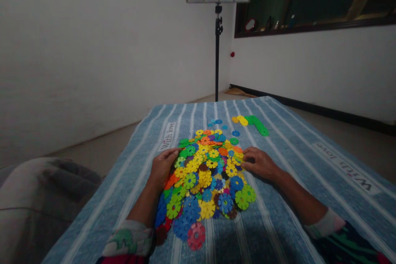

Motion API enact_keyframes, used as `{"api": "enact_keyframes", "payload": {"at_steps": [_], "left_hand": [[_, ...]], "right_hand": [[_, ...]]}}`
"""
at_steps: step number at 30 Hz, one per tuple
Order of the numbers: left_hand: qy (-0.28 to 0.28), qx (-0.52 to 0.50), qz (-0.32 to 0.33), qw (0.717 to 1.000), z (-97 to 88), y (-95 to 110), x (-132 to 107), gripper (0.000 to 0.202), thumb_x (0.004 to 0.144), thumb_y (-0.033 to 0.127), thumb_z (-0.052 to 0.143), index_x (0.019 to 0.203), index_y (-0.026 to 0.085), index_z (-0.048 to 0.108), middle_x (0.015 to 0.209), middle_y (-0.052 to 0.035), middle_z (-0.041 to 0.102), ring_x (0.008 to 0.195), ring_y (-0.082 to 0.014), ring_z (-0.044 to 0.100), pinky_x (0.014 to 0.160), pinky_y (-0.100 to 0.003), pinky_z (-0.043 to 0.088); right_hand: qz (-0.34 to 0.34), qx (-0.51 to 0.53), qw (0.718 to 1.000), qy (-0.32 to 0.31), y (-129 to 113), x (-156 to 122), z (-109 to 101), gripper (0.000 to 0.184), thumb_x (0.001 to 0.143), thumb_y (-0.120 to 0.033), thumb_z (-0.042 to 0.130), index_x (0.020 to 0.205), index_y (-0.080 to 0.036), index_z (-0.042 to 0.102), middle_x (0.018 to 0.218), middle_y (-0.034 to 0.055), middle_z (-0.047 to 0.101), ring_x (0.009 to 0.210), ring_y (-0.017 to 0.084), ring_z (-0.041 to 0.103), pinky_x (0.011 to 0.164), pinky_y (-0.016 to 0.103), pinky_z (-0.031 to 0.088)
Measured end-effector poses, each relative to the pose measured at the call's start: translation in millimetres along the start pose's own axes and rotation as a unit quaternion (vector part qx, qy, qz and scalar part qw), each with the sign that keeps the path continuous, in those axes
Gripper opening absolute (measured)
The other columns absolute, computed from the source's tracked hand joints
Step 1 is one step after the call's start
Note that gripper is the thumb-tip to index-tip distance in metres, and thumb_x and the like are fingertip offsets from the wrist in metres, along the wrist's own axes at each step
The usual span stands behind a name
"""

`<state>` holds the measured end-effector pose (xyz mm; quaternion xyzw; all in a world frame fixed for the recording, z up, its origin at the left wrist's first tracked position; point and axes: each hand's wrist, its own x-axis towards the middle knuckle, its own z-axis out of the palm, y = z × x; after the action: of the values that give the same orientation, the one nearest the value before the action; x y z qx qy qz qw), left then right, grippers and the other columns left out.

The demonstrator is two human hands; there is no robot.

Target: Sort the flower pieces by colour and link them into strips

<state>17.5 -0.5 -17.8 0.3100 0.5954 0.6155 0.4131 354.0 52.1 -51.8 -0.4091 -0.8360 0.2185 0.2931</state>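
where one disc pile (206, 175) lies, left hand (162, 167), right hand (260, 163) flank it.

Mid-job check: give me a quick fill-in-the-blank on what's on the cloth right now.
1. The left hand touches the pile of discs on its ____ edge.
2. The right hand rests palm ____ on the striped cloth.
3. The joined chain beyond the pile is yellow and ____.
4. The cloth's print reads "With ____".
Missing words: left; down; green; love.
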Motion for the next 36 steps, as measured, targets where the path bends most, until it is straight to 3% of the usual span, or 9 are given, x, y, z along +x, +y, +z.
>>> {"api": "enact_keyframes", "payload": {"at_steps": [3,9,19,36], "left_hand": [[-0.008,0.001,0.0,1.0,-1.7,-2,1,0.038,0.052,0.032,0.08,0.084,0.013,0.074,0.063,-0.0017,0.07,0.054,-0.0141,0.06,0.052,-0.025,0.046],[-0.002,0.001,0.012,1.0,-3.0,-6,3,0.036,0.051,0.033,0.081,0.081,0.014,0.075,0.06,-0.0003,0.069,0.051,-0.0117,0.056,0.05,-0.023,0.042],[-0.002,0.004,0.024,1.0,-2.3,-12,5,0.031,0.055,0.032,0.078,0.08,0.014,0.075,0.05,0.0026,0.062,0.044,-0.0086,0.047,0.045,-0.021,0.035],[-0.013,0.014,0.034,0.999,-6.0,-15,8,0.035,0.056,0.036,0.078,0.082,0.013,0.075,0.061,-0.0009,0.068,0.051,-0.0105,0.052,0.051,-0.023,0.04]], "right_hand": [[-0.037,-0.022,0.999,0.031,-6,0,8,0.013,0.08,-0.025,0.062,0.068,-0.019,0.064,0.087,0.0055,0.064,0.084,0.018,0.058,0.076,0.031,0.045],[-0.108,-0.074,0.989,0.063,-24,-1,18,0.016,0.085,-0.023,0.058,0.07,-0.019,0.061,0.091,0.0073,0.063,0.089,0.019,0.057,0.081,0.034,0.044],[-0.193,-0.06,0.979,0.039,-54,-4,34,0.011,0.088,-0.024,0.056,0.088,-0.018,0.066,0.103,0.0103,0.064,0.096,0.022,0.057,0.084,0.037,0.045],[-0.271,-0.08,0.959,0.008,-92,8,51,0.012,0.089,-0.025,0.056,0.08,-0.018,0.062,0.101,0.0093,0.062,0.094,0.022,0.053,0.083,0.037,0.042]]}}
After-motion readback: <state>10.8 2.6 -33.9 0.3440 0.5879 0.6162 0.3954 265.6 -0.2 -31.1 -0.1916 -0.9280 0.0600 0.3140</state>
